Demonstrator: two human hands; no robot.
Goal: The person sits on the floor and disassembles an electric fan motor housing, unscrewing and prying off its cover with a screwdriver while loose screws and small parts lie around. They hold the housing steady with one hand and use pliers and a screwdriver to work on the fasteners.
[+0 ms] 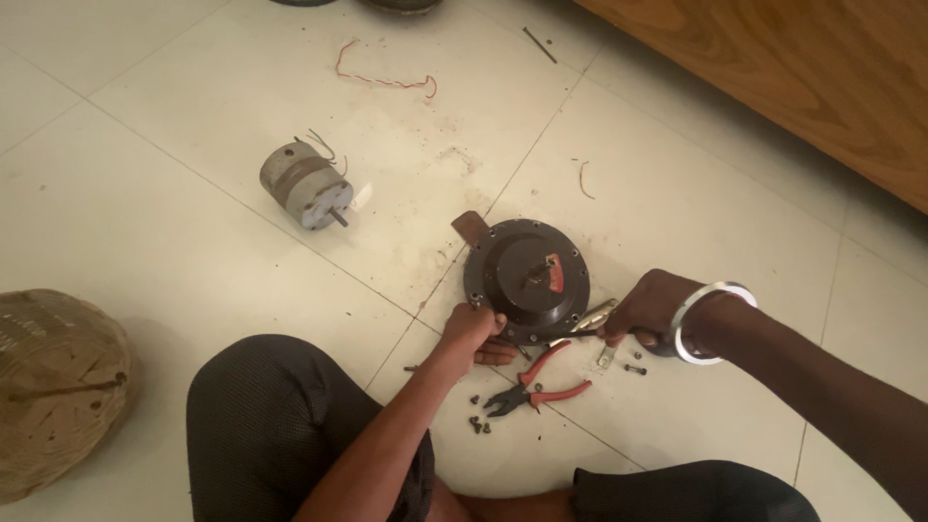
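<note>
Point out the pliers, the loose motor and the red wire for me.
Pliers (537, 387): head view, on the red handles, lying on the floor near the knees.
Loose motor (302, 184): head view, on the grey cylindrical body.
Red wire (385, 79): head view, on the middle stretch of the strand on the tile.

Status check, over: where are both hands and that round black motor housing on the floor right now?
Left hand grips black motor housing rim. Right hand works a thin tool at its edge. Red-handled pliers and loose screws lie close by on the tile.
</note>
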